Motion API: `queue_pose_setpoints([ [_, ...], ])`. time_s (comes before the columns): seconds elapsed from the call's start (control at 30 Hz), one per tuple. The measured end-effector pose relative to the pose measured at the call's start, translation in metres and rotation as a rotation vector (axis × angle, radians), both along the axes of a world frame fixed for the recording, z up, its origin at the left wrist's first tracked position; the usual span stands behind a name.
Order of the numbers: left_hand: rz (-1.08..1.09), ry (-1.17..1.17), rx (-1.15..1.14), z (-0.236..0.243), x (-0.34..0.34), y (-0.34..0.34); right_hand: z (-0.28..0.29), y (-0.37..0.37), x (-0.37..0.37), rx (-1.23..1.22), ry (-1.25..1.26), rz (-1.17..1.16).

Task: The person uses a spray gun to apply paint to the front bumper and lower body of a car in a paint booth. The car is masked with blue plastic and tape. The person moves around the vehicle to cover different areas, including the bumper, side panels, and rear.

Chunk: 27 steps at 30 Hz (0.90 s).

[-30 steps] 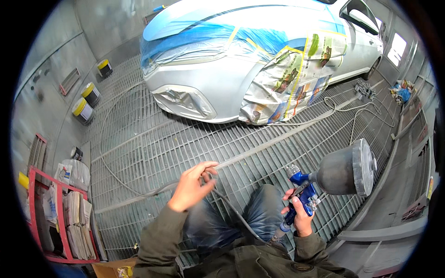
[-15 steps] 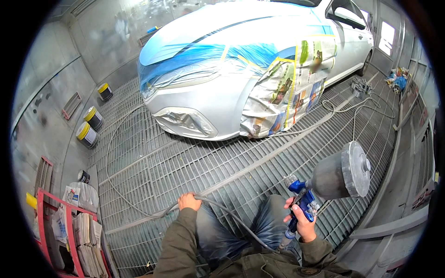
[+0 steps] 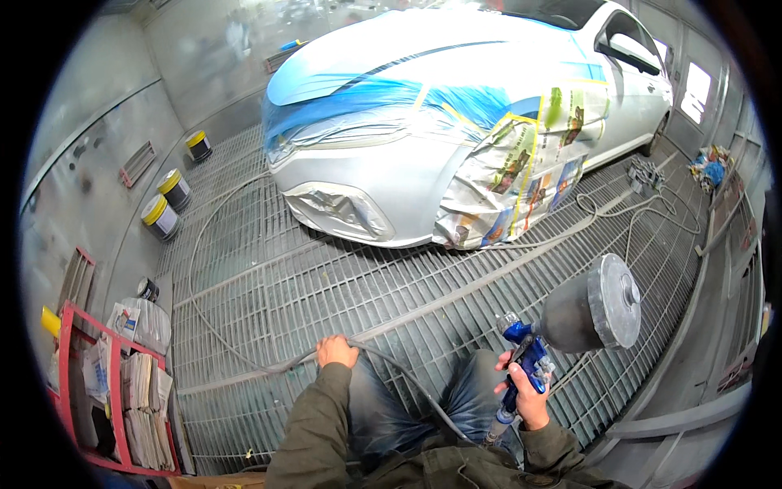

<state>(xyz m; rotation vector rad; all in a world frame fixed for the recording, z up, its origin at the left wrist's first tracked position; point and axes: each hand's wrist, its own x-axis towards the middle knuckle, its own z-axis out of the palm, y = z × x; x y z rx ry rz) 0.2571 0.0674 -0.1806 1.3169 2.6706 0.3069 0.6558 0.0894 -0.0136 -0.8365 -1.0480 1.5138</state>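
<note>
My right hand is wrapped round the handle of a blue spray gun. A large grey paint cup with a lid sits on the gun, tilted to the right. A grey air hose meets the gun's lower end and runs left across my lap. My left hand is closed on that hose over my left knee. Ahead stands a white car. Blue film covers part of its front, and printed paper is taped with yellow tape over its wheel side.
Slatted metal grating makes up the floor, with hose loops lying on it. Several paint cans stand along the left wall. A red rack holding folded newspapers is at lower left. Crumpled rags lie at far right.
The view has shifted slightly, so the car and cans sit a little lower and farther right. Both hands keep their holds on the hose and spray gun.
</note>
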Motion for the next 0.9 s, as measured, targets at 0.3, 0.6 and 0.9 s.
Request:
queue_pose_setpoints([
  [0.3,0.012,0.020,0.008,-0.002,0.003,0.003,-0.007,-0.002,-0.004,0.005,-0.029,0.032],
  [0.6,0.002,0.018,0.051,-0.005,0.000,-0.001,-0.005,-0.006,-0.010,0.023,-0.029,0.068],
  [0.9,0.014,0.012,0.022,0.003,0.003,0.001,0.003,-0.012,-0.019,0.023,-0.022,0.111],
])
